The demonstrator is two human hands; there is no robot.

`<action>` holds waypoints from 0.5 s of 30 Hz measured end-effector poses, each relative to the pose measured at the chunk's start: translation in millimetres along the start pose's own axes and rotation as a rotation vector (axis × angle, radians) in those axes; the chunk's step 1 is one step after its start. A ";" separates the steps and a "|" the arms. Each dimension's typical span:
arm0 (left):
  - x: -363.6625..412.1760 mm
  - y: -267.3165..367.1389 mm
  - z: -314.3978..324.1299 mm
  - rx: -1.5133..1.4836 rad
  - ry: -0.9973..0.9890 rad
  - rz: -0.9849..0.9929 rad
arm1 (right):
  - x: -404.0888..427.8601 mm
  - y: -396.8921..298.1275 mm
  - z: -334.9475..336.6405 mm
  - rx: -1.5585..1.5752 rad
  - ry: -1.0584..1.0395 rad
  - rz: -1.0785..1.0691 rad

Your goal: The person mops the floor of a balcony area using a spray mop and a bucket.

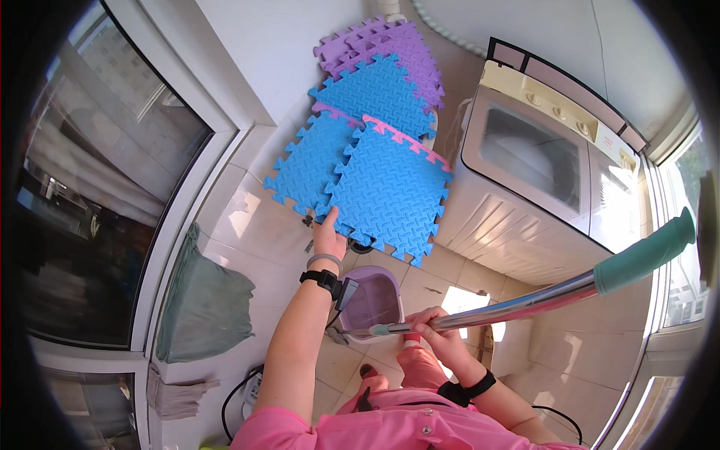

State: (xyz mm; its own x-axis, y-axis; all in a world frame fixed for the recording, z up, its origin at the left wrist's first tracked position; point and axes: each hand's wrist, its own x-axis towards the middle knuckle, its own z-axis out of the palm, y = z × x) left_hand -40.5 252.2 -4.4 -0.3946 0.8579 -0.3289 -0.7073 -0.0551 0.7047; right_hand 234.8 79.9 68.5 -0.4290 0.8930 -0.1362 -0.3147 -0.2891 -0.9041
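My left hand (329,236) is at the lower edge of a blue interlocking foam mat (394,185), thumb on top and fingers hidden beneath. That mat has a pink strip along its upper edge and overlaps another blue mat (312,157). Behind them lie a further blue mat (371,93) and several purple mats (388,45). My right hand (436,329) grips a metal pole (506,306) with a green handle sleeve (641,256) at its upper right end. The pole's lower end is over a purple plastic basin (371,298) on the tiled floor.
A twin-tub washing machine (529,152) stands at the right. Green cloth (208,306) and a grey cloth (180,391) hang or lie by the glass door frame (140,315) at left. A power strip (252,394) with a black cable is at lower left.
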 end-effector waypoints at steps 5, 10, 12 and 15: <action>-18.7 14.9 10.5 -0.009 -0.046 0.043 | 3.3 -4.6 1.7 -0.009 0.032 0.017; -35.6 46.6 32.8 0.111 -0.102 0.201 | 4.1 7.5 -10.6 0.064 0.056 0.012; -37.5 75.3 35.4 0.178 -0.121 0.328 | 4.0 7.4 -7.3 0.077 0.086 0.005; -40.3 119.8 47.5 0.242 -0.088 0.472 | 2.3 9.3 -9.2 0.105 0.136 0.032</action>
State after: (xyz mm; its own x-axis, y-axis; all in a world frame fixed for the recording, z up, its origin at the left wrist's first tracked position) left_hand -81.5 235.3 123.2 -0.5789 0.8086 0.1051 -0.3056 -0.3346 0.8914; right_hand 238.7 82.4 56.0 -0.3238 0.9191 -0.2243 -0.3921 -0.3462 -0.8523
